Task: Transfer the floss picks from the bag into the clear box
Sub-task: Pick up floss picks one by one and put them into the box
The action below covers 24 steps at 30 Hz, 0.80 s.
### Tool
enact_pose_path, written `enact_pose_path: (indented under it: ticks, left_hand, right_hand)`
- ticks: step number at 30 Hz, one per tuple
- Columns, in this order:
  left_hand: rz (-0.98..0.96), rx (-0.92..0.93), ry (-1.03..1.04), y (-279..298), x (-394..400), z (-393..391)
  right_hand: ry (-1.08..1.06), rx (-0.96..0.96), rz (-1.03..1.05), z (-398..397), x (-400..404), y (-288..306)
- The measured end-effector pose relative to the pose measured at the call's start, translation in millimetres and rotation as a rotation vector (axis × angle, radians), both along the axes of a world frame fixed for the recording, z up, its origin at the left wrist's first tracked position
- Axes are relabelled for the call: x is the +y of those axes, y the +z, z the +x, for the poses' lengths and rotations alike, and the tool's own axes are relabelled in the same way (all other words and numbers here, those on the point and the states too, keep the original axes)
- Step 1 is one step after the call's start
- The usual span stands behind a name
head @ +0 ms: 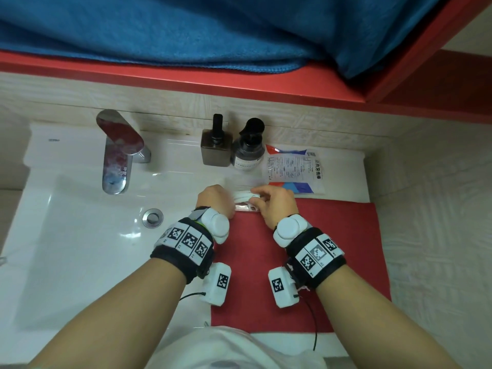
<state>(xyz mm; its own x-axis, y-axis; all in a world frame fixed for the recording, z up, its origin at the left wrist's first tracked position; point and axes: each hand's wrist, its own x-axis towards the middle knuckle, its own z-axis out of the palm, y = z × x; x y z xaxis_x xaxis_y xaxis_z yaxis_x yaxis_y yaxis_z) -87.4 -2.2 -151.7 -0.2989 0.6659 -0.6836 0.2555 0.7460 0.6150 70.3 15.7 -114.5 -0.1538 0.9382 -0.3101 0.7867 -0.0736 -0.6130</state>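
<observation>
The floss pick bag [292, 169], white with red and blue corners and printed text, lies flat on the counter behind the red mat. A bunch of white floss picks [246, 195] sits between my hands, over the clear box [246, 207], whose transparent edge shows at the mat's far side. My left hand [215, 199] curls at the left end of the picks and box; its fingers are hidden from me. My right hand [277, 203] pinches the picks from the right with fingers and thumb.
A red mat [332, 235] covers the counter to the right of the white sink basin [80, 235]. A chrome faucet [119, 153], a brown square bottle [215, 147] and a dark pump bottle [249, 150] stand behind. A blue towel [186, 30] hangs above a red shelf.
</observation>
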Motion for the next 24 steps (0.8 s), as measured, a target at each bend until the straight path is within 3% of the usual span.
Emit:
enact_pose_path:
  ticks: [12,17,24]
  left_hand:
    - [-0.006,0.023,-0.023,-0.4,-0.9,1.2]
    - [0.003,0.102,-0.072,9.8,-2.8,3.3]
    - [0.04,0.054,-0.044,14.2,-7.3,5.9]
  right_hand:
    - [0.237,-0.159,0.028,2.4,0.0,-7.4]
    - [0.202,-0.112,0.031,5.7,-4.6,-6.5]
    - [0.011,-0.049,0.105,18.6,-10.4,-2.2]
